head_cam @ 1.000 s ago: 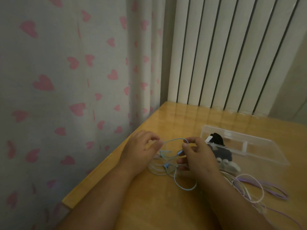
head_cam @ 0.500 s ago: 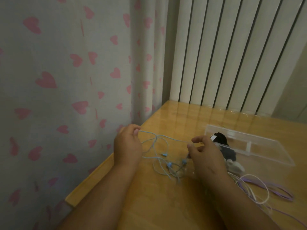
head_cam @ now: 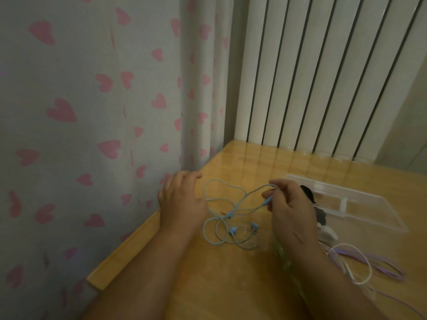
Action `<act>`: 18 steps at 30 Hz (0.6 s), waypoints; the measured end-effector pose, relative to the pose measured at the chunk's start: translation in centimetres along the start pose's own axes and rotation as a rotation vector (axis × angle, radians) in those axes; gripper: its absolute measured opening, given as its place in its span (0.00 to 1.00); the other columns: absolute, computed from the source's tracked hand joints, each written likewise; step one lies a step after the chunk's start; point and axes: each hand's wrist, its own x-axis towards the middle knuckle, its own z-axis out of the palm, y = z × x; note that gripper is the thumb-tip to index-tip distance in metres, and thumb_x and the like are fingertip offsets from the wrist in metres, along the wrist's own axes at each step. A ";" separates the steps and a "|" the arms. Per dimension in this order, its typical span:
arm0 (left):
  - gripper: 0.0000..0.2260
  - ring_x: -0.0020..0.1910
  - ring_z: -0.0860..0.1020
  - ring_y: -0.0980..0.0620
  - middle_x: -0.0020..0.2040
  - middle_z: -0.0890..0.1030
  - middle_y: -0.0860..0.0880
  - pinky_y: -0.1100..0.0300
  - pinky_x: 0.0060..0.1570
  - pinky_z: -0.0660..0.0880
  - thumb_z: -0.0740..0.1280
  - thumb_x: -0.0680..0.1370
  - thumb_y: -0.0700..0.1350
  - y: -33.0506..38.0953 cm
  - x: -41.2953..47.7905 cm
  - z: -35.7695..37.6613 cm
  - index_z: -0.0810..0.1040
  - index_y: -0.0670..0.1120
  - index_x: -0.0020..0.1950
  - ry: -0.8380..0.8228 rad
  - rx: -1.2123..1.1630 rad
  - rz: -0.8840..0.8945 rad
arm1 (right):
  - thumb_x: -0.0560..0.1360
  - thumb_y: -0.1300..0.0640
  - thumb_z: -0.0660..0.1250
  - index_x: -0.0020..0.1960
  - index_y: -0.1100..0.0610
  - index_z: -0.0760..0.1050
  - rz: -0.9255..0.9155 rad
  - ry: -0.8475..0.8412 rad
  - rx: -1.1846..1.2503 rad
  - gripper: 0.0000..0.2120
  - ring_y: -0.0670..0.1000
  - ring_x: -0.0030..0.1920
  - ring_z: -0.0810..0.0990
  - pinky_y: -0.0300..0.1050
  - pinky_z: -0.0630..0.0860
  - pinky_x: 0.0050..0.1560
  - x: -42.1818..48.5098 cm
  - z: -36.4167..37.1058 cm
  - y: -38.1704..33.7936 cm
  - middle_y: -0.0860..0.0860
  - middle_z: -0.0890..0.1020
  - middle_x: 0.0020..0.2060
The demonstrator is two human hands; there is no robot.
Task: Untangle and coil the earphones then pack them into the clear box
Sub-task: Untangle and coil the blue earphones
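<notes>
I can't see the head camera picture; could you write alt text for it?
A person's right hand pinches tangled blue earphones above a wooden table, the left hand close beside their loops. A clear box and purple and white cables lie to the right.

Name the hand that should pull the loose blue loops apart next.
Left, probably. The left hand lies right beside the blue earphones looped on the table, with no clear grip, while the right hand pinches their cable and can anchor it.
</notes>
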 end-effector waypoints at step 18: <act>0.21 0.64 0.68 0.58 0.62 0.75 0.63 0.56 0.61 0.59 0.54 0.74 0.61 0.7 -0.1 1.6 0.75 0.62 0.64 -0.298 -0.194 0.444 | 0.80 0.58 0.59 0.48 0.46 0.78 -0.118 -0.224 0.016 0.11 0.40 0.33 0.72 0.37 0.70 0.34 -0.4 0.5 -0.4 0.45 0.76 0.33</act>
